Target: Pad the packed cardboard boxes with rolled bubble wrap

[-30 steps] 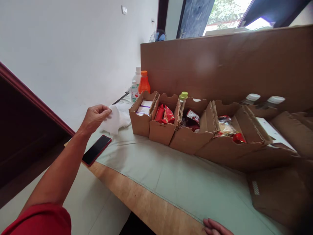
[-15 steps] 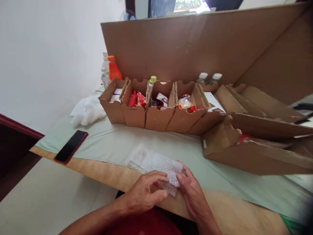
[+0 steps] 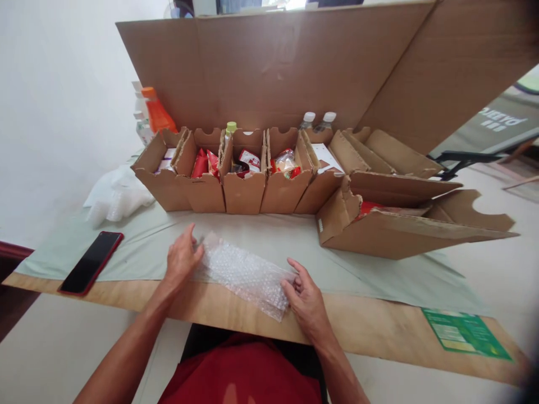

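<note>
A clear sheet of bubble wrap (image 3: 244, 272) lies folded at the front of the table, slanting down to the right. At its left end is my left hand (image 3: 182, 255), open, thumb and fingers apart beside the edge. My right hand (image 3: 306, 297) has the sheet's right end between its thumb and curled fingers, while the index finger stretches out above. Behind the wrap stands a row of cardboard bins (image 3: 243, 193). They hold red packets (image 3: 202, 164), a clear and red packet (image 3: 287, 164) and a white box (image 3: 326, 158).
A black phone with a red edge (image 3: 91, 262) lies on the left. More bubble wrap (image 3: 115, 193) is heaped behind it. An orange bottle (image 3: 158, 112) stands at the back left. A wider cardboard bin (image 3: 379, 235) rests at the right, with a green printed sheet (image 3: 465, 334) nearer me.
My left hand has moved left, from near the wrap's right end to its left end. My right hand stays at the right end. The camera view has shifted to the right.
</note>
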The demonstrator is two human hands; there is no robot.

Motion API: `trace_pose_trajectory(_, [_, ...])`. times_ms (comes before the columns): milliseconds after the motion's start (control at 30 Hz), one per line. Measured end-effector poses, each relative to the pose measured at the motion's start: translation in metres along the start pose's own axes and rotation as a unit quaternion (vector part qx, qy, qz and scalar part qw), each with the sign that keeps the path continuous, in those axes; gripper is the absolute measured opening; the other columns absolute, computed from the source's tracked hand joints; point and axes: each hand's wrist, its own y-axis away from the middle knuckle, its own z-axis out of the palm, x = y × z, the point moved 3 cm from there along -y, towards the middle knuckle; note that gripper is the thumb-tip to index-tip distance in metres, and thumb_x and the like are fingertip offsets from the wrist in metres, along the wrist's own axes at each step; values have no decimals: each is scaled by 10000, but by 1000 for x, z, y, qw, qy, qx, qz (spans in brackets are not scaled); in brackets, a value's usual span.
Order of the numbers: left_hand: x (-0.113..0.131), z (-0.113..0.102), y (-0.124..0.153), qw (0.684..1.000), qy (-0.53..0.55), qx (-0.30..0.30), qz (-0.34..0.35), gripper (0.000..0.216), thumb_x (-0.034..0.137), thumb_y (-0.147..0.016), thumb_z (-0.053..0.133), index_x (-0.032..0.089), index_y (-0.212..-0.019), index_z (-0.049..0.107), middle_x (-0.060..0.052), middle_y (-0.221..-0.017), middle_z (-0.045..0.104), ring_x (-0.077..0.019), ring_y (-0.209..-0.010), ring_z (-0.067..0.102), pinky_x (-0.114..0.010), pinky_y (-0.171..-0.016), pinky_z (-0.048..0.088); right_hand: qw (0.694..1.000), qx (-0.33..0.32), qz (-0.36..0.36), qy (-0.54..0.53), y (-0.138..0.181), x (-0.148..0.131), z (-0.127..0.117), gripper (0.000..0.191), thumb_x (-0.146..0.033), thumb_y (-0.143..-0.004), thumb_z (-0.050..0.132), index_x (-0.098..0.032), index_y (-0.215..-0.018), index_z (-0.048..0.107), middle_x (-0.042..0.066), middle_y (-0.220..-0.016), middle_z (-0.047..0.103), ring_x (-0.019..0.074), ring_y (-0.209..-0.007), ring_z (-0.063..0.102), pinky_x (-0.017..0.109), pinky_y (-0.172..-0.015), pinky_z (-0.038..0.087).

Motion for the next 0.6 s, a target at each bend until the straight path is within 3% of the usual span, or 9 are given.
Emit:
trace_pose_trajectory(100, [-8, -3, 0, 997, 56, -49, -9, 484, 306, -784, 505, 141, -1214, 653, 19, -678, 614, -172, -614, 603, -280, -627, 496, 1000, 8, 7, 5, -5, -3, -22, 620, -474, -880, 562, -133, -1397, 549, -49, -688, 469, 147, -604, 469, 269, -574, 407])
trace_pose_trajectory(200, [-1, 7, 10, 991, 103, -80, 4, 464, 343, -780, 490, 137, -1151, 676, 35, -660, 604, -141, -568, 570, -240, -556, 462, 997, 46, -6, 65, -15, -3, -54, 600, -484, -861, 579, -125, -1341, 602, -60, -658, 413, 143, -584, 432, 277, -567, 379])
trace_pose_trajectory(333, [16, 20, 19, 990, 116, -79, 24, 409, 316, -789, 511, 146, -1113, 693, 40, -633, 601, -127, -502, 524, -238, -502, 425, 980, 75, 3, 182, -23, 9, -95, 577, -474, -827, 590, -137, -1291, 646, -1, -723, 579, 182, -639, 549, 333, -662, 474])
trace_pose_trajectory(400, [31, 18, 23, 992, 104, -60, 44, 359, 304, -811, 540, 155, -1095, 702, 6, -699, 644, -150, -568, 565, -260, -540, 453, 965, 107, -31, 236, -21, 11, -109, 569, -493, -828, 591, -145, -1273, 652, 96, -946, 687, 258, -854, 644, 404, -789, 524])
trace_pose_trajectory(467, [53, 15, 30, 992, 93, -37, 75, 318, 291, -844, 561, 178, -1103, 706, -45, -835, 696, -199, -750, 637, -296, -640, 506, 942, 170, -100, 272, -15, 6, -113, 523, -509, -872, 574, -164, -1258, 648, 163, -1210, 669, 323, -1119, 620, 476, -933, 514])
trace_pose_trajectory(533, [83, 17, 42, 981, 77, -22, 174, 294, 240, -893, 546, 197, -1137, 703, -84, -995, 726, -242, -969, 659, -351, -808, 543, 917, 218, -170, 289, -10, -6, -102, 433, -472, -943, 540, -193, -1259, 636, 161, -1313, 638, 320, -1224, 584, 504, -1015, 488])
trace_pose_trajectory(600, [112, 31, 59, 944, 33, -40, 325, 332, 137, -924, 497, 196, -1189, 688, -108, -1168, 728, -261, -1183, 627, -409, -998, 506, 903, 207, -228, 299, -8, -18, -74, 354, -380, -993, 506, -208, -1281, 621, 142, -1327, 648, 291, -1232, 593, 492, -1039, 486])
